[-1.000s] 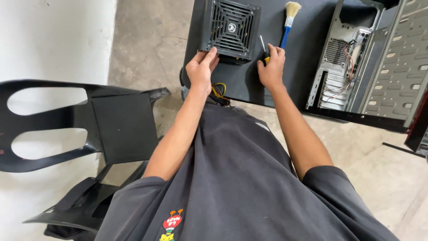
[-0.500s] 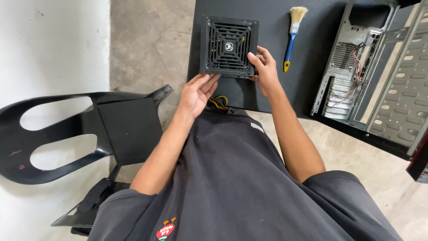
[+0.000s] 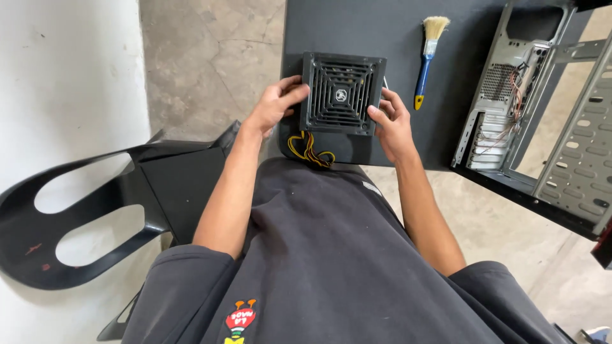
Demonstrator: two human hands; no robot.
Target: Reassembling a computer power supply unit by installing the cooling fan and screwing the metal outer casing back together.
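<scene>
Hands: your left hand (image 3: 274, 105) and right hand (image 3: 390, 122) both clamp the power supply (image 3: 343, 93) sides | probably heavy, rigid metal box | grip the casing, skip the grille and wires (image 3: 309, 150).

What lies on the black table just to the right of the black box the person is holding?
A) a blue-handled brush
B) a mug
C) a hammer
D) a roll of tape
A: a brush with a blue handle and pale bristles lies on the table, between the box gripped by the left hand and right hand and the open computer case.
</scene>
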